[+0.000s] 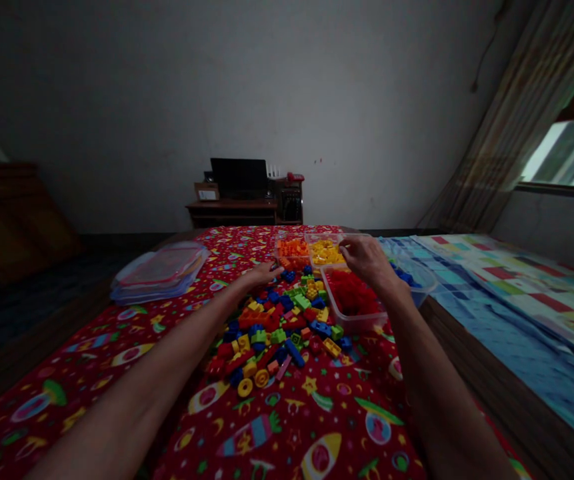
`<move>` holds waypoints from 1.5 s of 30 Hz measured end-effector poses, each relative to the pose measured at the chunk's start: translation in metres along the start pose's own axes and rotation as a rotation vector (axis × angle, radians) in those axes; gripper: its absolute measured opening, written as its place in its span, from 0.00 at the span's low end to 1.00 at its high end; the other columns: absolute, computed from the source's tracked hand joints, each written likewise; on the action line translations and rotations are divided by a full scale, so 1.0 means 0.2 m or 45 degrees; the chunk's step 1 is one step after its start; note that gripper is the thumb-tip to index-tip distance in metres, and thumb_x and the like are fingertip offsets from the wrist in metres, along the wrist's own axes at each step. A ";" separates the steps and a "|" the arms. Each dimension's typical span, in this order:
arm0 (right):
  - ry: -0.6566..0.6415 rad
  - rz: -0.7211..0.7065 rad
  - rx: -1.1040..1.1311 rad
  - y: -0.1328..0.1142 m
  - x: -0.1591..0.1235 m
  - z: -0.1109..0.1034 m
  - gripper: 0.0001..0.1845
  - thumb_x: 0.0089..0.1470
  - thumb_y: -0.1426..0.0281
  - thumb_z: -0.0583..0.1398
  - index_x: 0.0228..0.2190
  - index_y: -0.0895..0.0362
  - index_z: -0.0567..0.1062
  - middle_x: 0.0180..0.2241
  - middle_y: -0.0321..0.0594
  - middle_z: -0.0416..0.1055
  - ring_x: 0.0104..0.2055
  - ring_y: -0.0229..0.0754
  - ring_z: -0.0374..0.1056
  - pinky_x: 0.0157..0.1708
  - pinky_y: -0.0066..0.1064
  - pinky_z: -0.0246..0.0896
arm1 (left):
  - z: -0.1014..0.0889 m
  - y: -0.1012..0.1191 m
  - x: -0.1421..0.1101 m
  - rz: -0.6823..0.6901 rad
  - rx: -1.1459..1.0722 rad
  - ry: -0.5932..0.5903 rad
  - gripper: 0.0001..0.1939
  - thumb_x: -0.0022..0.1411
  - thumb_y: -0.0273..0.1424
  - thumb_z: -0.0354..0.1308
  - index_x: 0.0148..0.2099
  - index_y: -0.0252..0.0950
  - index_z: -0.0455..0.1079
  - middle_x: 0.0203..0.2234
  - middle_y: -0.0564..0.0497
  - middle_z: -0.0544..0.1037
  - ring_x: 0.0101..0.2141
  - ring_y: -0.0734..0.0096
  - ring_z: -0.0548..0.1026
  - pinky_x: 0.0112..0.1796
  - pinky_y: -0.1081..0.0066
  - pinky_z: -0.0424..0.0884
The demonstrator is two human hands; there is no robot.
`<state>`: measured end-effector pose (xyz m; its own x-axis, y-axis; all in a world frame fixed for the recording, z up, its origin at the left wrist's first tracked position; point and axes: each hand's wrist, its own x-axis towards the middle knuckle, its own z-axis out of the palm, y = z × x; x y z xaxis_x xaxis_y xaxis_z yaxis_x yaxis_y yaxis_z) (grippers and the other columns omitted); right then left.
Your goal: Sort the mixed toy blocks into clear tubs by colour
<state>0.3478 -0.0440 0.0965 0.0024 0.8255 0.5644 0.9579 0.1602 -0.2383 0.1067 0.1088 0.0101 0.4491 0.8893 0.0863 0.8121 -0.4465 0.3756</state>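
A heap of mixed toy building bricks [277, 320] in red, blue, green, yellow and orange lies on the red patterned cloth. My left hand [265, 272] is at the far left edge of the heap, its fingers stretched toward dark blue bricks [289, 275]. No brick shows clearly in it. Over the bins, my right hand [364, 259] is bent down with fingers pinched together; whatever they hold is hidden. Below it is a clear bin of red bricks [351, 293]. Beside its fingertips stands a bin of yellow bricks [325, 252], with a bin of orange bricks [293, 251] to the left.
Blue bricks [405, 275] sit in another clear bin, partly behind my right forearm. Stacked plastic lids [161, 270] lie on the left of the cloth [247, 433]. A bed with a checkered cover [531, 280] is at the right. A monitor [239, 178] stands on a desk by the wall.
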 end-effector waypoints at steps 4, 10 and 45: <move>-0.019 0.008 -0.005 0.01 0.00 0.00 0.13 0.56 0.72 0.54 0.36 0.57 0.78 0.34 0.45 0.77 0.36 0.41 0.71 0.36 0.29 0.59 | 0.02 0.05 0.01 -0.038 0.084 -0.016 0.16 0.55 0.42 0.51 0.29 0.34 0.70 0.24 0.48 0.73 0.33 0.62 0.71 0.36 0.71 0.64; -0.014 -0.006 -0.013 0.00 0.00 -0.02 0.13 0.55 0.73 0.53 0.33 0.56 0.78 0.34 0.45 0.77 0.36 0.42 0.70 0.36 0.29 0.58 | -0.04 0.12 -0.12 0.119 0.063 -0.176 0.18 0.54 0.42 0.50 0.20 0.36 0.66 0.14 0.56 0.63 0.21 0.73 0.64 0.24 0.75 0.57; -0.035 -0.124 -0.056 -0.05 0.00 0.02 0.15 0.56 0.72 0.52 0.33 0.59 0.79 0.31 0.48 0.75 0.29 0.39 0.65 0.27 0.30 0.46 | 0.12 0.36 0.01 0.218 -0.258 -0.165 0.21 0.58 0.43 0.47 0.42 0.32 0.72 0.40 0.48 0.78 0.42 0.63 0.74 0.43 0.72 0.68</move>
<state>0.3377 -0.0431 0.0960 -0.0984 0.8219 0.5611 0.9649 0.2166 -0.1482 0.1741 0.0759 0.0154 0.6278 0.7767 0.0508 0.6351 -0.5489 0.5435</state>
